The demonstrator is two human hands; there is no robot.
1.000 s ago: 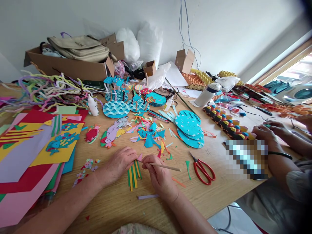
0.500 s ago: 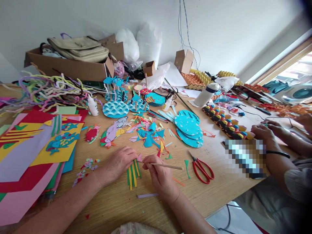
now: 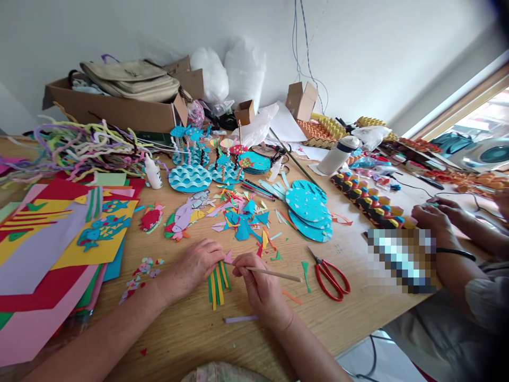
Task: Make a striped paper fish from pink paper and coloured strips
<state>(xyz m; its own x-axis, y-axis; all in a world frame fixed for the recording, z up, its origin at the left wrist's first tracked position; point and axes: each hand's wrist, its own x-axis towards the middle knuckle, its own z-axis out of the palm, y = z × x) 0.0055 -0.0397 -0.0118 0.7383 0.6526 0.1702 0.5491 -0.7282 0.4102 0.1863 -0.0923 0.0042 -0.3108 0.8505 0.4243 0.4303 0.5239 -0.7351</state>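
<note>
A thin wooden stick [image 3: 274, 274], pale and straight, lies almost level just above the table, its free end pointing toward 3 o'clock. The right hand [image 3: 260, 289] is closed around its near end, fingers curled tight. At the stick's tip sits a small pink paper scrap [image 3: 228, 258], pinched by the left hand [image 3: 199, 265], whose fingers are bunched together; how it is fixed to the stick is hard to make out. Under the left hand lie about six yellow and green paper strips [image 3: 217, 284], fanned toward 6 o'clock. One pair of red scissors [image 3: 328, 276] rests at 3 o'clock from the stick, blades shut. Three or four blue paper discs [image 3: 308, 209] are stacked at 1 o'clock. One white glue bottle [image 3: 152, 172] stands at 11 o'clock. The wooden table [image 3: 191, 334] is littered with coloured cuttings and stands against a white wall [image 3: 358, 48]. Another person's hands [image 3: 437, 215] work at the right edge.
</note>
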